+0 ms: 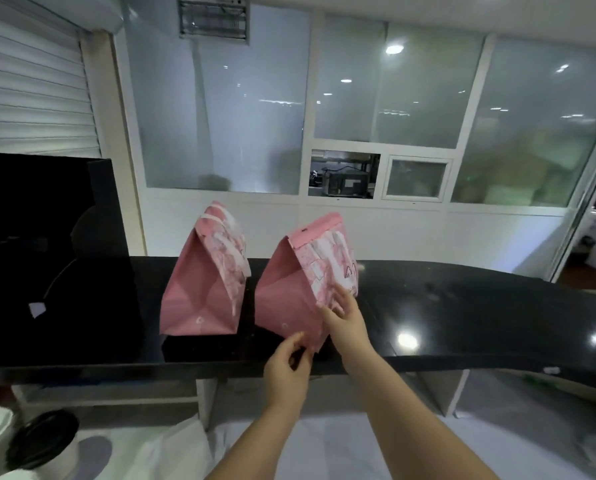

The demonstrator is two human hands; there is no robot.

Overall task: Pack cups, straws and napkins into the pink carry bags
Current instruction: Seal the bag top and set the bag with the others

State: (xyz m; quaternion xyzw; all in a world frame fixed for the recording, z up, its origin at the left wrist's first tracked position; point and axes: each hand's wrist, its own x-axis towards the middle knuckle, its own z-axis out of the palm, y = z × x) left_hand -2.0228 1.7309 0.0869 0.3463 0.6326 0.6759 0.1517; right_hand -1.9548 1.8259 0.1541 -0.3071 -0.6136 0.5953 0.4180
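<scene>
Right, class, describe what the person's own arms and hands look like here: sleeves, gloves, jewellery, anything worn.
The left forearm and right forearm are bare down to the frame's lower edge; no sleeve shows. The left hand and right hand wear no gloves, and no watch, bracelet or ring is visible.

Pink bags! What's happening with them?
A person is handling two pink carry bags that stand side by side on the black counter, tops folded shut. The left pink bag stands by itself, untouched. Both hands are on the right pink bag: the right hand lies flat against its patterned side, and the left hand pinches its bottom corner.
</scene>
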